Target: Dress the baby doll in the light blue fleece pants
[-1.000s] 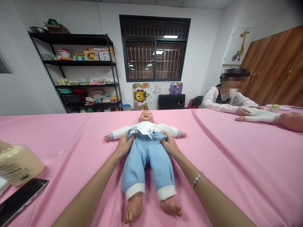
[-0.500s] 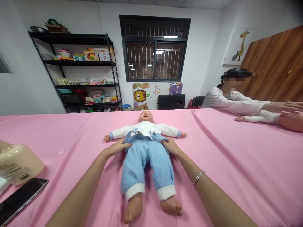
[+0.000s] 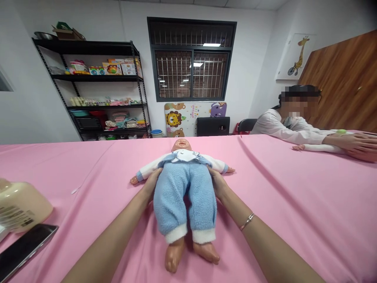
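The left hand [image 3: 150,184] and the right hand [image 3: 217,184] clasp the baby doll [image 3: 183,184] at either side of its waist, where half a second ago they lay lower beside its hips, and its fluffy blue trousers [image 3: 185,198] now reach up to the chest, covering the white top they had left bare. The doll lies face-up mid-table on the pink tablecloth [image 3: 294,204], legs drawn closer together, bare feet nearest. At the near left sit a cream bottle [image 3: 20,206] and a black phone [image 3: 23,249]; at the far right another person's hand [image 3: 357,141] rests on a second doll
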### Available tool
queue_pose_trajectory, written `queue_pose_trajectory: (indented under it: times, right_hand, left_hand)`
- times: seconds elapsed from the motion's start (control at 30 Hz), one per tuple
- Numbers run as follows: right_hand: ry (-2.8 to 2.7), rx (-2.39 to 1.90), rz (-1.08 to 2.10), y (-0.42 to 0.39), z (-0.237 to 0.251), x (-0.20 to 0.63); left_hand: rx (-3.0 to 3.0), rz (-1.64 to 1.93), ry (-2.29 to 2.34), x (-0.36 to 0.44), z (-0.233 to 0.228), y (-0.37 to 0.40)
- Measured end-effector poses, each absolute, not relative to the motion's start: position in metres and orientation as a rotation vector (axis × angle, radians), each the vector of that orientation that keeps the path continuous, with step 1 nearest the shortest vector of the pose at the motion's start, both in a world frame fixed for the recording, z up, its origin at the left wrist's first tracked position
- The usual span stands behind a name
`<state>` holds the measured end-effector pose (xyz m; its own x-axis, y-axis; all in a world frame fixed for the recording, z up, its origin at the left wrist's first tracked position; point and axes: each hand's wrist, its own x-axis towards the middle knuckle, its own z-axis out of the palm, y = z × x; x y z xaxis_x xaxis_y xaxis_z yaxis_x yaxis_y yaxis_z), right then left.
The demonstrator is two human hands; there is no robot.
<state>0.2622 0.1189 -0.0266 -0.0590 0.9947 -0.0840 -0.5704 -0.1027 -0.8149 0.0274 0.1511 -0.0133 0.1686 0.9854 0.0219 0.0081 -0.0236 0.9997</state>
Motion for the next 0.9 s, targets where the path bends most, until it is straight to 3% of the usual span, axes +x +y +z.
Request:
queue_pose_trajectory:
  times: [0.13, 0.3, 0.47, 0.63, 0.9]
  right_hand:
    - [-0.833, -0.884, 1.543, 0.122, -0.033, 0.271]
    - [-1.193, -0.909, 1.318, 0.124, -0.03, 0.283]
    - [-1.204, -0.967, 1.059, 0.133, -0.025, 0.289]
    - [-1.213, -1.114, 0.871, 0.15, -0.044, 0.277]
    - [-1.278, -1.128, 0.847, 0.151, -0.059, 0.277]
  left_hand:
    - [1.309, 0.977, 0.994, 0.001, -0.007, 0.161]
    - [1.366, 1.177, 0.927, -0.011, -0.003, 0.167]
    - [1.41, 1.272, 0.949, 0.008, 0.001, 0.161]
    - [1.544, 1.277, 1.201, 0.023, -0.012, 0.167]
    - [1.657, 1.112, 1.382, 0.024, -0.015, 0.167]
